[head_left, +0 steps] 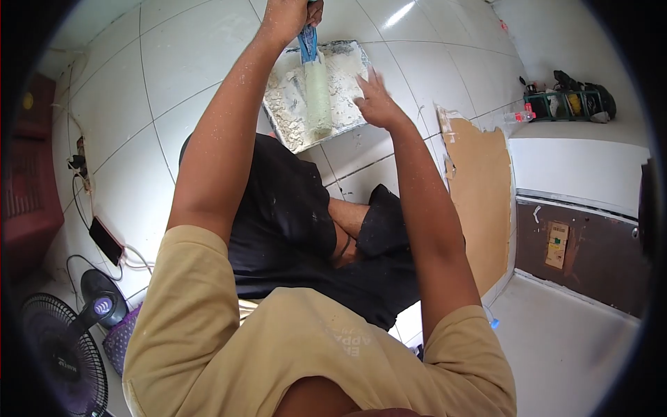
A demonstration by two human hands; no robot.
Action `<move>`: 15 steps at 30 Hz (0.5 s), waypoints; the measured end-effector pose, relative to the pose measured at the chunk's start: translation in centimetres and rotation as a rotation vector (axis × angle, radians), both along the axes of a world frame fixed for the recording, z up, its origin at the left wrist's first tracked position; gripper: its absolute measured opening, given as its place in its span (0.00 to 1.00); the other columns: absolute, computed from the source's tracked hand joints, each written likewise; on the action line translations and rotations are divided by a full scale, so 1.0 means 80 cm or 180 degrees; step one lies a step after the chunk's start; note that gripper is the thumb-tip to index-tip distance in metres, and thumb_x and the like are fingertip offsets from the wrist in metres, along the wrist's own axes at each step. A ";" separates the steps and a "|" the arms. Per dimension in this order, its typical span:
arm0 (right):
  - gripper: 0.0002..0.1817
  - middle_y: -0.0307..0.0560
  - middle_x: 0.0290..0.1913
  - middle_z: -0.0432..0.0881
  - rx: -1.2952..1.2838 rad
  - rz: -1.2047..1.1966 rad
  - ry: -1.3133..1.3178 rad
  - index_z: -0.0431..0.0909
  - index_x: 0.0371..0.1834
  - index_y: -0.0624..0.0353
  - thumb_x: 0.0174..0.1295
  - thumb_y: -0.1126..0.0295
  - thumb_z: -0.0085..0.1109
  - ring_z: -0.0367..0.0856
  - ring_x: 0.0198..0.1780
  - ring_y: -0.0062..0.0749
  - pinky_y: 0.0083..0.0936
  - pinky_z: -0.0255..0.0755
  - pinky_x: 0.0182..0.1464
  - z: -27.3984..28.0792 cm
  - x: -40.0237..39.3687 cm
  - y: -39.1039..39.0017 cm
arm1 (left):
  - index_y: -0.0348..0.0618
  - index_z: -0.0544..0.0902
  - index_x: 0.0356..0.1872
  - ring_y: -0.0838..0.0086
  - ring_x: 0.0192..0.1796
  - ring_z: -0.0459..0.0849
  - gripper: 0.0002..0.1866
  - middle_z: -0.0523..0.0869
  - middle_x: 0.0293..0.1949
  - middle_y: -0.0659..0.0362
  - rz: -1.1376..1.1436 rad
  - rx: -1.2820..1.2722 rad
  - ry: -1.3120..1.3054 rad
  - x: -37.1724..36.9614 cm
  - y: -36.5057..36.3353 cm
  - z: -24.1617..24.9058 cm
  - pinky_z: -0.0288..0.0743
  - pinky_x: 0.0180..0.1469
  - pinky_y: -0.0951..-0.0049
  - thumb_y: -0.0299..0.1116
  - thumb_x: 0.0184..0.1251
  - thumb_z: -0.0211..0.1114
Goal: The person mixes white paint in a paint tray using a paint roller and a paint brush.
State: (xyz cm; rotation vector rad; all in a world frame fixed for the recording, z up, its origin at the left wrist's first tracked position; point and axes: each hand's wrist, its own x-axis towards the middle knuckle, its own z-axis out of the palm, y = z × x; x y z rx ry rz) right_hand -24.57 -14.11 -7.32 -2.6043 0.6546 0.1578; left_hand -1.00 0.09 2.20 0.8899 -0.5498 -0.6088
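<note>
My left hand is closed around the blue, bunched-looking upper end of a pale green cylinder coated in powder. The cylinder's lower part is over a flat tray with a dark, smeared rim, spread with whitish powder and crumbly lumps. To the right of the cylinder, my right hand hovers near the tray's right edge, holding nothing, fingers apart and slightly blurred. What kind of thing the cylinder is, I cannot tell.
Brown cardboard lies on the tiled floor at right. A green basket and a bottle are on a ledge. At left are a phone on a cable and a black fan. My crossed legs are below the tray.
</note>
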 end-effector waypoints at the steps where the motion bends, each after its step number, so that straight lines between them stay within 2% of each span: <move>1: 0.39 0.62 0.84 0.57 0.0421 -0.0047 -0.0439 0.51 0.84 0.64 0.75 0.63 0.56 0.53 0.85 0.49 0.35 0.49 0.83 0.026 0.002 0.026 | 0.48 0.76 0.34 0.80 0.17 0.65 0.12 0.70 0.18 0.68 0.0026 0.0034 0.0079 0.001 -0.003 -0.003 0.57 0.20 0.73 0.41 0.77 0.64; 2: 0.39 0.61 0.85 0.54 0.0844 -0.0057 -0.0868 0.50 0.85 0.63 0.75 0.64 0.55 0.49 0.86 0.48 0.35 0.46 0.84 0.040 0.008 0.040 | 0.48 0.76 0.34 0.80 0.17 0.65 0.12 0.70 0.18 0.68 0.0058 0.0043 0.0093 0.003 -0.003 -0.003 0.57 0.20 0.73 0.41 0.77 0.64; 3: 0.35 0.60 0.79 0.69 0.1012 -0.0307 -0.1218 0.57 0.82 0.63 0.74 0.67 0.55 0.64 0.81 0.46 0.34 0.56 0.80 0.032 0.013 0.039 | 0.48 0.76 0.33 0.80 0.16 0.65 0.12 0.69 0.18 0.68 -0.0024 -0.0056 -0.0037 0.005 -0.001 0.001 0.57 0.20 0.73 0.41 0.77 0.64; 4: 0.35 0.60 0.79 0.69 0.1045 -0.0309 -0.1185 0.57 0.82 0.63 0.74 0.67 0.55 0.64 0.81 0.46 0.34 0.56 0.80 0.025 0.013 0.037 | 0.48 0.76 0.33 0.81 0.16 0.65 0.12 0.69 0.17 0.69 -0.0133 -0.0139 -0.0148 0.002 0.000 0.002 0.57 0.19 0.74 0.41 0.77 0.64; 6: 0.28 0.58 0.64 0.84 0.1658 -0.0842 -0.1663 0.67 0.77 0.64 0.74 0.70 0.55 0.81 0.70 0.42 0.33 0.70 0.71 0.018 0.005 0.028 | 0.48 0.76 0.34 0.81 0.16 0.66 0.13 0.69 0.17 0.69 0.0013 -0.0037 -0.0274 -0.003 -0.003 0.005 0.56 0.19 0.74 0.42 0.78 0.64; 8: 0.27 0.58 0.61 0.86 0.1460 -0.0975 -0.1616 0.69 0.74 0.64 0.73 0.69 0.57 0.83 0.66 0.42 0.33 0.73 0.68 0.015 -0.020 0.024 | 0.48 0.77 0.33 0.81 0.15 0.66 0.13 0.69 0.17 0.69 -0.0038 -0.0125 0.0039 -0.004 -0.009 0.005 0.57 0.18 0.74 0.42 0.78 0.63; 10: 0.25 0.57 0.53 0.90 0.1089 -0.1145 -0.1527 0.74 0.70 0.65 0.72 0.67 0.59 0.88 0.59 0.41 0.33 0.79 0.62 0.000 -0.047 0.025 | 0.48 0.76 0.33 0.81 0.15 0.66 0.13 0.69 0.16 0.68 -0.0061 -0.0083 -0.0129 -0.005 -0.008 0.005 0.57 0.18 0.74 0.41 0.78 0.63; 12: 0.27 0.62 0.60 0.86 -0.0120 -0.1336 -0.1476 0.74 0.70 0.67 0.73 0.62 0.60 0.84 0.64 0.47 0.36 0.75 0.67 -0.032 -0.089 0.037 | 0.49 0.76 0.32 0.81 0.15 0.65 0.13 0.69 0.16 0.68 -0.0072 -0.0038 -0.0292 -0.002 -0.006 0.002 0.57 0.18 0.74 0.41 0.78 0.63; 14: 0.33 0.66 0.71 0.75 -0.0502 -0.1373 -0.1008 0.69 0.74 0.68 0.74 0.54 0.58 0.72 0.74 0.55 0.43 0.65 0.75 -0.116 -0.143 0.042 | 0.49 0.76 0.31 0.79 0.14 0.65 0.14 0.69 0.16 0.67 -0.0113 -0.0113 -0.0261 0.002 -0.010 -0.004 0.58 0.18 0.73 0.42 0.79 0.63; 15: 0.45 0.65 0.83 0.55 -0.0618 -0.1161 -0.0266 0.58 0.80 0.70 0.75 0.42 0.52 0.53 0.84 0.55 0.53 0.48 0.82 -0.164 -0.169 0.044 | 0.49 0.76 0.31 0.79 0.14 0.65 0.14 0.69 0.16 0.67 -0.0137 -0.0117 -0.0252 0.000 -0.009 -0.003 0.58 0.18 0.73 0.42 0.79 0.63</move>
